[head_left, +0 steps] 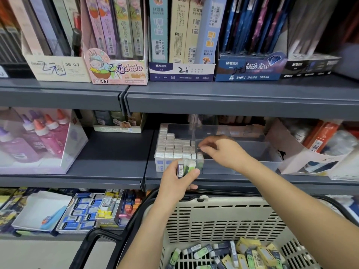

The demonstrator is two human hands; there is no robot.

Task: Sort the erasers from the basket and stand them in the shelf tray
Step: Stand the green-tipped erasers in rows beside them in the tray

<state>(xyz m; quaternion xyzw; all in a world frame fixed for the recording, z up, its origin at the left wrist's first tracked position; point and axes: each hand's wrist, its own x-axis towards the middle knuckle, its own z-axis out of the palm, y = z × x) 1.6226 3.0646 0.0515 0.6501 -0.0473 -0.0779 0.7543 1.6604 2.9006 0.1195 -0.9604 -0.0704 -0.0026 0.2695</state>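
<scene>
A clear plastic shelf tray [242,167] sits on the middle shelf. Its left part holds several white erasers [174,150] standing in rows. My left hand [178,181] grips a small bunch of sleeved erasers [186,167], dark and green, just in front of the tray. My right hand [223,150] reaches over the tray's front wall with fingers curled, pinching an eraser [200,159] at the right end of the rows. Below, the beige basket [223,216] holds several loose yellow, green and dark erasers [233,253].
The basket has black handles [101,241] at its left. A box of glue bottles [38,140] stands left on the same shelf, a white carton [303,158] right of the tray. Boxed pencil leads [180,70] fill the shelf above. Trays of stationery [87,210] lie on the lower shelf.
</scene>
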